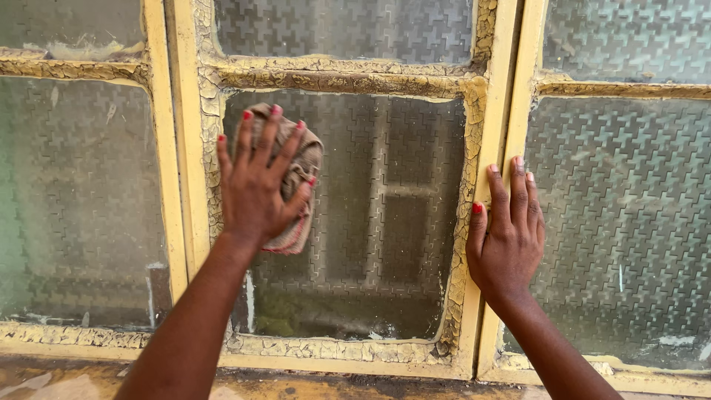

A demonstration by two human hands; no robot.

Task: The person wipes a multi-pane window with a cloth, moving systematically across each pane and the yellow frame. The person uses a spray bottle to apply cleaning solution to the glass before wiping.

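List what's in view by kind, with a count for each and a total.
Hands: 2, left hand and right hand
Cloths: 1, brownish cloth under the left hand
Textured glass panes: 6
Total: 9

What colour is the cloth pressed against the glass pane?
In the head view, the cloth under the left hand is brownish beige with a reddish edge.

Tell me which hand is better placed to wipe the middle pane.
Left. The left hand already presses the cloth flat against the middle pane. The right hand holds nothing and rests on the yellow frame beside it.
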